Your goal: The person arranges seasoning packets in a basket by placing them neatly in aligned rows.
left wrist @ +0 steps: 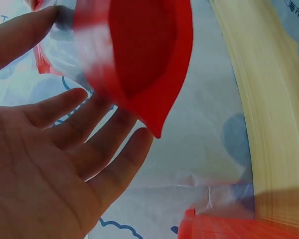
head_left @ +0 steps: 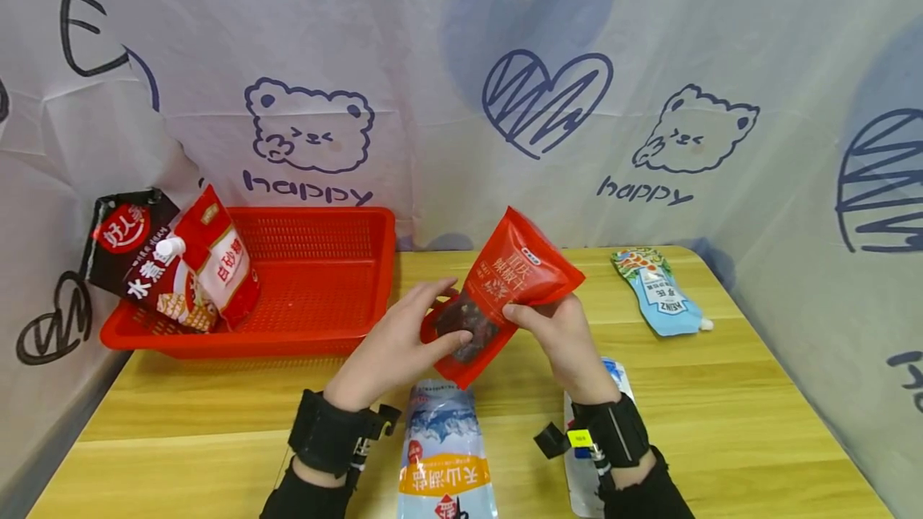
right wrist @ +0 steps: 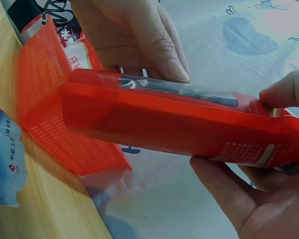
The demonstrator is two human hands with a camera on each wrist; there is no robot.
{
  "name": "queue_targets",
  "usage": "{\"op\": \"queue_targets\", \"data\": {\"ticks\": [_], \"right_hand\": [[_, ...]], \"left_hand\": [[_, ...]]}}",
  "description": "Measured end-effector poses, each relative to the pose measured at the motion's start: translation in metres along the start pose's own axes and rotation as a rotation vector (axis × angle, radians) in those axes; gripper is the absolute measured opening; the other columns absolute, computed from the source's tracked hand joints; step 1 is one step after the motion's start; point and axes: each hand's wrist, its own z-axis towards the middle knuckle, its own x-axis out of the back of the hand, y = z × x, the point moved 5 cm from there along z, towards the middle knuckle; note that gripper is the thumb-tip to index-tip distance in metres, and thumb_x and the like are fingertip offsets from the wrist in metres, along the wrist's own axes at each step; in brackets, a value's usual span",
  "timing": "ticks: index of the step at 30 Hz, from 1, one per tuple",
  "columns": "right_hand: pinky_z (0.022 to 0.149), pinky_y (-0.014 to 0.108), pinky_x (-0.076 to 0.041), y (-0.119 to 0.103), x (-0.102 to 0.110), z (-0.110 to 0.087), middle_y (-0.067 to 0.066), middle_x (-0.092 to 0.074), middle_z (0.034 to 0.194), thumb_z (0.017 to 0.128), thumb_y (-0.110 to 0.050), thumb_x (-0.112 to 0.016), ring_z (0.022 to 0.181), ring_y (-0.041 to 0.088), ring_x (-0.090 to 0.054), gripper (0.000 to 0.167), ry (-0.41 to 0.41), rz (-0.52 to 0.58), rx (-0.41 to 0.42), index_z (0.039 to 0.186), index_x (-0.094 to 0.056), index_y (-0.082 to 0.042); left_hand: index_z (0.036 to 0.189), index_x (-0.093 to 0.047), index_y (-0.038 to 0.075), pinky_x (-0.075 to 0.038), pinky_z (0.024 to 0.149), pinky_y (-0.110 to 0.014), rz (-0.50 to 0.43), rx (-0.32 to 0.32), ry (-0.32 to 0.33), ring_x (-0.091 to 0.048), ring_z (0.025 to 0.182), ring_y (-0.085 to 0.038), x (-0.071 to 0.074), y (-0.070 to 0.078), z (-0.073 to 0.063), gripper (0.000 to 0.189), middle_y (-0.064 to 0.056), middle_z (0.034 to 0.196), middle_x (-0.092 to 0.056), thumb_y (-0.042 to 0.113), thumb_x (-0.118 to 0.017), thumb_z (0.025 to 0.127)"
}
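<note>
A red pouch of dried chilies (head_left: 515, 267) with a clear window is held up in front of me, tilted, above the table. My left hand (head_left: 389, 343) holds its lower left part, with the thumb over the window and the fingers behind. On the right side, my right hand (head_left: 566, 339) grips the pouch, thumb on the printed front and fingers at the back. The right wrist view shows the pouch's red side (right wrist: 129, 119) between both hands. Below the pouch, a blue and white salt bag (head_left: 443, 431) lies on the table.
At the left stands a red plastic basket (head_left: 317, 279), with a black seasoning packet (head_left: 118, 239) and a red sugar bag (head_left: 223, 263) leaning inside it. A light-blue Heinz spout pouch (head_left: 659, 295) lies back right. Under my right wrist lies a partly hidden white packet (head_left: 582, 483).
</note>
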Motion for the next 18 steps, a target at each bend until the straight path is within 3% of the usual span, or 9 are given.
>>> {"op": "queue_targets", "data": {"ticks": [5,10,18], "right_hand": [[0.103,0.04,-0.052,-0.001,-0.002,-0.001,0.013,-0.057,0.142,0.095,-0.007,-0.066,0.124,0.03,-0.057,0.057,-0.048,-0.018,-0.001,0.148,-0.046,-0.005],[0.103,0.041,-0.053,-0.001,-0.006,-0.001,0.015,-0.058,0.142,0.096,-0.008,-0.065,0.124,0.03,-0.059,0.055,-0.076,-0.026,0.005,0.148,-0.047,-0.004],[0.104,0.033,-0.053,0.001,-0.019,0.001,0.018,-0.049,0.155,0.098,-0.005,-0.067,0.137,0.037,-0.053,0.066,-0.098,-0.082,0.112,0.157,-0.038,-0.003]], "left_hand": [[0.158,-0.043,0.017,-0.058,0.092,-0.043,-0.013,-0.008,-0.003,-0.062,0.111,-0.021,0.0,0.0,-0.001,0.081,-0.002,0.132,-0.058,0.033,-0.084,0.09],[0.152,-0.05,0.013,-0.056,0.088,-0.039,-0.022,-0.021,0.015,-0.058,0.107,-0.021,0.001,-0.001,-0.002,0.076,-0.003,0.13,-0.057,0.03,-0.086,0.087],[0.145,-0.047,0.006,-0.057,0.083,-0.038,-0.11,-0.032,0.155,-0.055,0.109,-0.024,0.006,0.001,-0.002,0.071,-0.007,0.128,-0.054,0.022,-0.086,0.087]]}}
